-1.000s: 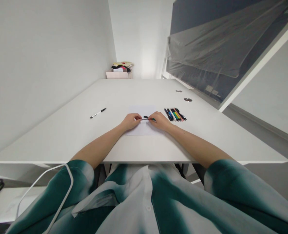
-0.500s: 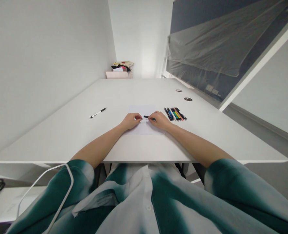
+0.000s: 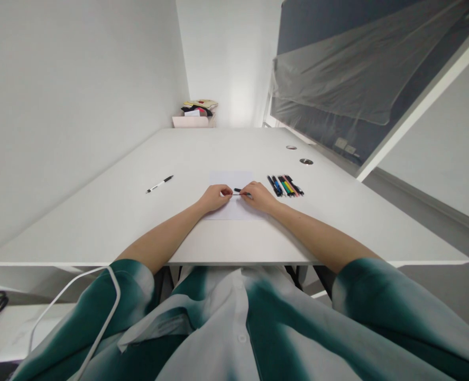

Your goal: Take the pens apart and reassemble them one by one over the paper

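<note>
A sheet of white paper point(image 3: 234, 211) lies on the white table, and both hands rest over it. My left hand point(image 3: 215, 198) is closed, thumb and fingertips pinching the left end of a thin dark rod that looks like a pen refill point(image 3: 236, 194). Opposite it, my right hand point(image 3: 261, 197) is closed around a dark pen point(image 3: 249, 194), lined up with the rod; most of this pen is hidden by the fingers. Just behind the rod, between the hands, is a short black piece like a pen cap point(image 3: 237, 190).
Several pens point(image 3: 285, 186) lie side by side to the right of the paper. One white-and-black pen point(image 3: 159, 184) is off to the left. Two round table inserts point(image 3: 306, 161) are at the back right. A box with cloth items point(image 3: 194, 121) stands beyond the far edge.
My left hand has shifted very slightly right, closer to my right hand, so less of the thin rod shows between them. The pens on the table have not moved.
</note>
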`<state>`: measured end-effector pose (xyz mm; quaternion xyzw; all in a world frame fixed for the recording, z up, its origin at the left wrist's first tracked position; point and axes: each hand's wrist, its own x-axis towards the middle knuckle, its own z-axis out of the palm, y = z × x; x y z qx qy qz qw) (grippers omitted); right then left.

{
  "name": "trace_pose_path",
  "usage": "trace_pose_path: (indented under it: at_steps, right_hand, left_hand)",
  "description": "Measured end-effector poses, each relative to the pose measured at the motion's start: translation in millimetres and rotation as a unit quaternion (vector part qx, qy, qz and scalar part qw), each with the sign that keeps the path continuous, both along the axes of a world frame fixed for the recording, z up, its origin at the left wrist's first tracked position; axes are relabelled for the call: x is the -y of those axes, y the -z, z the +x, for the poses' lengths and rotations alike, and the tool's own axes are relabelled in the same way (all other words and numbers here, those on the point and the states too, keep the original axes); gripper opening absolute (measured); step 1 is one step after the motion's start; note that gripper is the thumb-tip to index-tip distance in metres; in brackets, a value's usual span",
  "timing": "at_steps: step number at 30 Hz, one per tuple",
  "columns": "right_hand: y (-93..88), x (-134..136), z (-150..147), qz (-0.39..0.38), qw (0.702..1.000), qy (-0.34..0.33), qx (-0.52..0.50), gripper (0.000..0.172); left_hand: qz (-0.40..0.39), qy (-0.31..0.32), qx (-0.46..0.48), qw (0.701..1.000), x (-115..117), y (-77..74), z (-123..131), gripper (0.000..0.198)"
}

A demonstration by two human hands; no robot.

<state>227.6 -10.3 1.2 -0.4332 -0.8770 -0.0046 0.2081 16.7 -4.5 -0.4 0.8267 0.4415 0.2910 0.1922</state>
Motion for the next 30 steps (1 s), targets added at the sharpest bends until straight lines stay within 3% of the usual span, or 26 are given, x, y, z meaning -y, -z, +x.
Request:
trace_pose_path:
  at_steps: [30]
  right_hand:
    - [3.9, 4.8, -11.7, 0.038, 0.999, -0.033, 0.006, 0.023]
  left_hand:
    - [0.008, 0.043, -0.015, 0.999, -6.4, 2.3, -0.3, 0.025]
